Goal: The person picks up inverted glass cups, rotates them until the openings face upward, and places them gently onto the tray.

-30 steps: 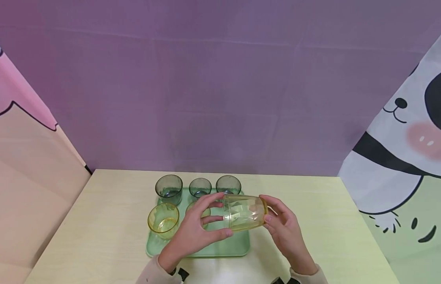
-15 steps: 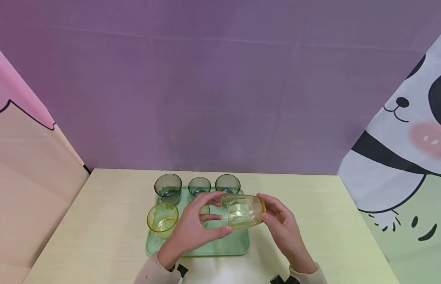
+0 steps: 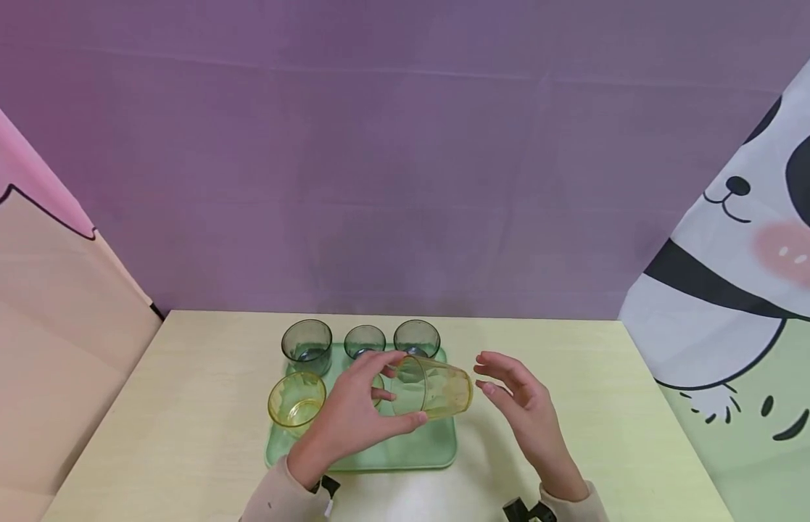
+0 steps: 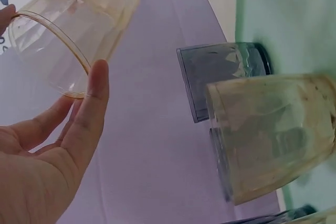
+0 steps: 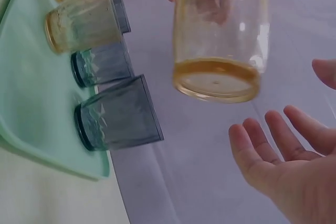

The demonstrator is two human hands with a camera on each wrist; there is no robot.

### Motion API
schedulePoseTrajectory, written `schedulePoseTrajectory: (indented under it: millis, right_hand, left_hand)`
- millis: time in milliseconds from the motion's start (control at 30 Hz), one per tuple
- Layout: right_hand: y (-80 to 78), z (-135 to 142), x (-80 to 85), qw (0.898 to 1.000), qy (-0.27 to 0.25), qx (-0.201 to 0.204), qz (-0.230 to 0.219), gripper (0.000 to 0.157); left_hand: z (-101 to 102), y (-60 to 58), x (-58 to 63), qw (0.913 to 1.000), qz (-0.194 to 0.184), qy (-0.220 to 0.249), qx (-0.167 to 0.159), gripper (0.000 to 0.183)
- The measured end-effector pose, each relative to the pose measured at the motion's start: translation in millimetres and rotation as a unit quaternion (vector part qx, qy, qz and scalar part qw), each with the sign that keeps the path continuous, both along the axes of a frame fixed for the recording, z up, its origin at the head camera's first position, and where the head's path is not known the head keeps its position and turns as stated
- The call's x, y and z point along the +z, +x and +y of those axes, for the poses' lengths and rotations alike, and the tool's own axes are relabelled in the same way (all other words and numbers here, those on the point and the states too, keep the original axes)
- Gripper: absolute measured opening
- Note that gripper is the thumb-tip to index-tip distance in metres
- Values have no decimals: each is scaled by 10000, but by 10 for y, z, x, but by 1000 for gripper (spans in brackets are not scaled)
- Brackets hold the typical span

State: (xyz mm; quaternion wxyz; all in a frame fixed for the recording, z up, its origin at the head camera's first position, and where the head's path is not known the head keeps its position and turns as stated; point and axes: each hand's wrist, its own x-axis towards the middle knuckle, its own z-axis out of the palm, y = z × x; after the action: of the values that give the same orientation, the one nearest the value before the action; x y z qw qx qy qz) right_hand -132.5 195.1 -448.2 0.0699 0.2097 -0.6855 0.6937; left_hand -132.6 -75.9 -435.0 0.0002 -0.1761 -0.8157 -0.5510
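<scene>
Tilted on its side above the tray, a clear yellow glass (image 3: 447, 388) is held near its rim by my left hand (image 3: 352, 413), thumb on the near side and fingers on the far side. Its amber base (image 5: 216, 80) points right, toward my right hand (image 3: 522, 406). That hand is apart from the glass, fingers loosely bent with nothing in them. Below, on the green tray (image 3: 418, 453), stand a larger yellow glass (image 3: 297, 402) and a smaller yellow glass (image 4: 273, 135), which my left hand partly hides in the head view.
Three grey-blue glasses stand upright along the tray's back: a left one (image 3: 307, 348), a middle one (image 3: 365, 342) and a right one (image 3: 417, 338). The tray lies on a pale wooden table (image 3: 574, 406) before a purple cloth backdrop (image 3: 405, 159).
My right hand has let go of the glass's base and drawn off to the right. The glass has shifted slightly left and turned a little in my left hand.
</scene>
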Motion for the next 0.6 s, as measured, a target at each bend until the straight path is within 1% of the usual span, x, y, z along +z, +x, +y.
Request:
schedulePoseTrajectory:
  millis: [133,233,300,333,400,533,600]
  right_hand:
    - [0,20,-14,9990,342,-262,82,39]
    - [-1,31,-27,9958,707,-479,344,44]
    - [-3,37,-39,9908,1039,-644,580,48]
    - [-4,41,-47,9867,1246,-750,725,50]
    - [-6,45,-60,9744,1721,-1008,1036,53]
    - [-2,48,-85,9435,2544,-1433,1567,57]
    - [6,44,-86,9322,2801,-1535,1705,57]
  left_hand:
    - [7,-15,0,9975,304,-612,173,79]
    - [12,-28,7,9932,542,-990,300,79]
    - [15,-37,11,9896,690,-1211,358,80]
    - [16,-41,12,9878,746,-1319,370,80]
    - [19,-50,7,9837,888,-1510,406,81]
    - [27,-72,-10,9765,1080,-1814,444,82]
    - [30,-81,-14,9744,1136,-1890,439,82]
